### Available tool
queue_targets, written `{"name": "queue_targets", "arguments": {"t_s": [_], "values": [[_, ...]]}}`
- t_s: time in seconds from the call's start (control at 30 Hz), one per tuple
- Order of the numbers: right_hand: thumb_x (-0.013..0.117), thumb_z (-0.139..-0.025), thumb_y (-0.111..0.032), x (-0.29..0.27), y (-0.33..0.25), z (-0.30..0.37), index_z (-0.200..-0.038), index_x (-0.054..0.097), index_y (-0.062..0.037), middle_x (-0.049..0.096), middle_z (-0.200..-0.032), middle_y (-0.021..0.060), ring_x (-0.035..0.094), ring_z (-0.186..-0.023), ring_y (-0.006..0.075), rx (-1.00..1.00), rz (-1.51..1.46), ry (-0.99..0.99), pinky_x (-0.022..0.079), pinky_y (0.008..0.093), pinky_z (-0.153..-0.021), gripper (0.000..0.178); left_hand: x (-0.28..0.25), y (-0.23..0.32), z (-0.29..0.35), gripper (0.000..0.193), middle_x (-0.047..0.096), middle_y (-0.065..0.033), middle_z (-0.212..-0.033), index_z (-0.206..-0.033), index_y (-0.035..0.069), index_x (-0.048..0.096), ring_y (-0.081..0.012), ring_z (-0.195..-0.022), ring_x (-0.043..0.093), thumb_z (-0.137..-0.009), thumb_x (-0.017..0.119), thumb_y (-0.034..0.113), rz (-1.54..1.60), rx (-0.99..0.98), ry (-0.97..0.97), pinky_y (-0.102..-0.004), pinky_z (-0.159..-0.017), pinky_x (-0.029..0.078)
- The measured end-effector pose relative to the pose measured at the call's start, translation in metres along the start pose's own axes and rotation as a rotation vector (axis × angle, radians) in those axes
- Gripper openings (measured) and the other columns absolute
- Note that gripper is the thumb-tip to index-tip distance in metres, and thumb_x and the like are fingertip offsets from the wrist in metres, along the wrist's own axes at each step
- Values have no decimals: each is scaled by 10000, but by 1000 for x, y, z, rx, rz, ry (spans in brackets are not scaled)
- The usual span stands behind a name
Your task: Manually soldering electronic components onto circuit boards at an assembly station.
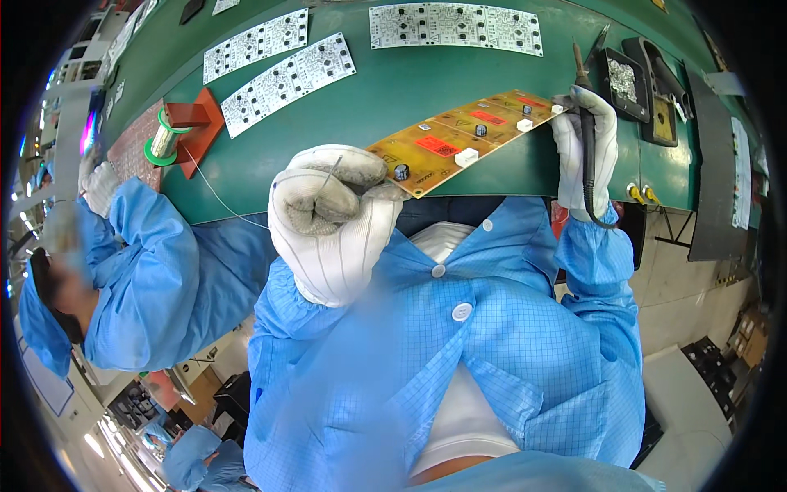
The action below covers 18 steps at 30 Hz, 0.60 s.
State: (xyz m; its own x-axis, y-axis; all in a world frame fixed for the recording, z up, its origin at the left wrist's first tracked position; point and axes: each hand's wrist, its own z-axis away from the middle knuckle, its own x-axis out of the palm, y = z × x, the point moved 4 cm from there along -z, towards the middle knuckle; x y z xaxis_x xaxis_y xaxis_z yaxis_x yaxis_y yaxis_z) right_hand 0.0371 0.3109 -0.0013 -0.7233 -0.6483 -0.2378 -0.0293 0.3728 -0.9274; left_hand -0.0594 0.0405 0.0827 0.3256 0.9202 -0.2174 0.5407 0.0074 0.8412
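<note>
White striped gloves cover two hands. Fingers of the left hand are curled round one thin wire, whose short end projects above the knuckles; the thumb side meets the near left corner of one amber board. Fingers of the right hand pinch that board's right end and also grasp one black soldering iron, its tip directed toward the far side of the table. The amber board, raised and tilted between the hands above the near table edge, bears three black cylinders, three white blocks and three orange patches. Beyond it lie three whole white boards, two at left and one at centre. Left: one green-rimmed spool on one red stand, feeding the wire. Right: one black tray of small pale parts, one iron holder and two yellow plugs. Outermost: two other people in blue, one at left, one lower left.
</note>
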Motion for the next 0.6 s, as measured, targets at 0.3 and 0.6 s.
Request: {"name": "queue_targets", "arguments": {"t_s": [0.3, 0.6], "values": [[668, -917, -31, 0, -1, 2, -1233, 537, -34, 654, -1072, 89, 604, -881, 101, -33, -49, 38, 512, 247, -810, 341, -3, -8, 1, 394, 647, -140, -991, -919, 75, 421, -125, -850, 623, -738, 713, -118, 44, -86, 29, -245, -750, 516], [680, -913, -50, -1, 4, 4, -1249, 528, -31, 662, -1069, 99, 620, -899, 115, -53, -76, 58, 515, 256, -815, 369, -2, -19, 0, 350, 632, -129, -995, -924, 47, 418, -118, -869, 595, -762, 667, -138, 75, -110, 26, -263, -806, 511]]}}
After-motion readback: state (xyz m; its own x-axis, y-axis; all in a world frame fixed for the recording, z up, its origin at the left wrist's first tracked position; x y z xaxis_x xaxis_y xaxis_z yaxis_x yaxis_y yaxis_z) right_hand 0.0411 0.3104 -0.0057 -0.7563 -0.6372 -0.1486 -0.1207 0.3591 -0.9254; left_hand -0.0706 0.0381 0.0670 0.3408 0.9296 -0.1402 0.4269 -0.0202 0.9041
